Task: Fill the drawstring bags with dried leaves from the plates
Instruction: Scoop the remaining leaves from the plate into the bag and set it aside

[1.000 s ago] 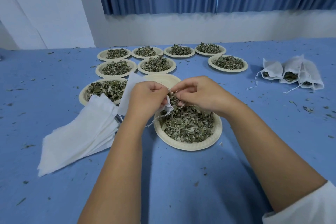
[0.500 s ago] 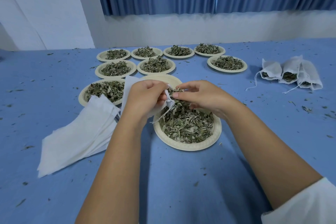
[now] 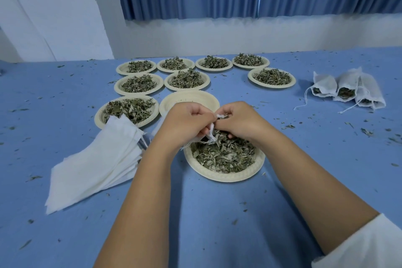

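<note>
A cream paper plate (image 3: 224, 177) heaped with dried green leaves (image 3: 225, 153) sits in front of me on the blue table. Above its far left rim, my left hand (image 3: 185, 124) and my right hand (image 3: 239, 119) both pinch the mouth of a small white drawstring bag (image 3: 210, 134). The bag is mostly hidden behind my fingers; its loose strings hang over the leaves. Whether leaves are inside it I cannot tell.
A stack of flat white bags (image 3: 95, 163) lies to the left. An empty plate (image 3: 189, 99) sits just beyond my hands, with several leaf-filled plates (image 3: 139, 82) behind it. Three filled bags (image 3: 345, 89) lie at the right. Leaf crumbs dot the table.
Both hands have drawn closer together over the plate's far rim, and the right hand's fingers have curled onto the bag's mouth. The view has tilted slightly.
</note>
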The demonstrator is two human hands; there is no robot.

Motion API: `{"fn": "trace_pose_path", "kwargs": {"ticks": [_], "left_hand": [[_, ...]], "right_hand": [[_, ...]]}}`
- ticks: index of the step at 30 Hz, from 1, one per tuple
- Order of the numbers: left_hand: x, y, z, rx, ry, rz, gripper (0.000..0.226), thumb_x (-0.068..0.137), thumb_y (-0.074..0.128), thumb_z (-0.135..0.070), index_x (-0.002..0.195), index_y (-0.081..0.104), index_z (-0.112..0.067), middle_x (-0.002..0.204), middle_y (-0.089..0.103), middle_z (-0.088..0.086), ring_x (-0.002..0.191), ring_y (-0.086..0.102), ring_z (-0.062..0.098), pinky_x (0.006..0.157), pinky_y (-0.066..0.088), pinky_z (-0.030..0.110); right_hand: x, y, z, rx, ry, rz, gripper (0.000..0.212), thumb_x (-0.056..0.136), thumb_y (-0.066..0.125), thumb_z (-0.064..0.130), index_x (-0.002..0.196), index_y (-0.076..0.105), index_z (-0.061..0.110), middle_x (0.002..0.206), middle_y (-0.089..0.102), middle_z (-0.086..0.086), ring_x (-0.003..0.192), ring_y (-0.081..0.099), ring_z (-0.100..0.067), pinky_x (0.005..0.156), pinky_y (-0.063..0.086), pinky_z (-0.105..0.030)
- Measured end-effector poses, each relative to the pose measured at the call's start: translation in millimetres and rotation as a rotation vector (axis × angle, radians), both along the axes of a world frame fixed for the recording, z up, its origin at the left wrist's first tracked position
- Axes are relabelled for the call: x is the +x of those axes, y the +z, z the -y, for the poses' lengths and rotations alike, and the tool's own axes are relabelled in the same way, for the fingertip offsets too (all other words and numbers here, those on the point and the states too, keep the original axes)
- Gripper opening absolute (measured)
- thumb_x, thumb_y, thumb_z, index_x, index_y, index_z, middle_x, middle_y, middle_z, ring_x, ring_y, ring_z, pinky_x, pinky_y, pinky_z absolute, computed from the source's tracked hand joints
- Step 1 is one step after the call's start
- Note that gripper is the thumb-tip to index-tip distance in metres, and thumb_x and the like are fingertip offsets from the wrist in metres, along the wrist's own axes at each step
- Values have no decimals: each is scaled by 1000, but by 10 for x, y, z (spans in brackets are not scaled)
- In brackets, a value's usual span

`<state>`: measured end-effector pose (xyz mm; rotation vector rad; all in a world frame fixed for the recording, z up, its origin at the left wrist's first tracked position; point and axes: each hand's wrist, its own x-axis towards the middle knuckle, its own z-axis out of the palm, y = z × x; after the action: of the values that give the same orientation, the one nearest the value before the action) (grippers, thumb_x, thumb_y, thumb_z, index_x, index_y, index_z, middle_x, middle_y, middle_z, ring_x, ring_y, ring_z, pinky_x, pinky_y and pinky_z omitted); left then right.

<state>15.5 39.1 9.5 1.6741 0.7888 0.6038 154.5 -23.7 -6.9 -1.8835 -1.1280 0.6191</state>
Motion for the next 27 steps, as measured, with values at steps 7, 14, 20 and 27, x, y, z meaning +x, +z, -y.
{"fn": "trace_pose_path", "kwargs": {"ticks": [7,14,20,27], "left_hand": [[-18,-25,-94,-15,196,116,26,88,64,-7,66,73,-17,47,57,-3,43,49,7,54,48,24],[-26,-61,-170,-24,315,163,17,89,64,-9,74,71,-11,46,58,-4,40,51,6,47,48,18],[-8,-72,-139,7,280,123,19,88,63,-8,71,70,-11,46,58,-4,40,50,6,50,52,20],[16,-38,-100,-50,223,90,15,89,65,-12,75,71,-10,45,58,-4,38,49,3,47,50,17]], "right_hand": [[24,113,51,-51,60,-273,33,81,73,50,88,70,18,54,57,16,46,54,-1,49,48,-20],[98,226,123,-35,189,-704,55,68,82,18,116,60,4,106,69,-13,81,73,-23,66,59,-26],[111,203,114,103,79,-654,29,77,75,-6,104,63,-1,95,70,-14,75,73,-17,61,57,-18],[-36,134,75,163,85,-290,5,82,75,4,84,73,8,72,72,-7,63,69,-11,55,52,-14]]}}
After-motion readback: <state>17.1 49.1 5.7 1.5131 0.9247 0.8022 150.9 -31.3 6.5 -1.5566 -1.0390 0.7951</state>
